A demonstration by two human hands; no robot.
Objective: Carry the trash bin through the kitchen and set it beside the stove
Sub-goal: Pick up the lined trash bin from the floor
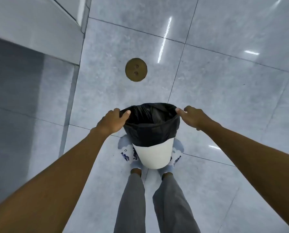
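Note:
A white trash bin lined with a black bag is in front of me, above my feet, in the lower middle of the head view. My left hand grips the bin's left rim, thumb over the edge. At the right rim, my right hand holds on the same way. The bin looks upright, and its base hides part of my slippers. I cannot tell whether it touches the floor. No stove is in view.
Glossy grey floor tiles spread ahead and to the right. A round brass floor drain cover lies straight ahead. Pale cabinet fronts or a wall run along the left, with a darker recess below.

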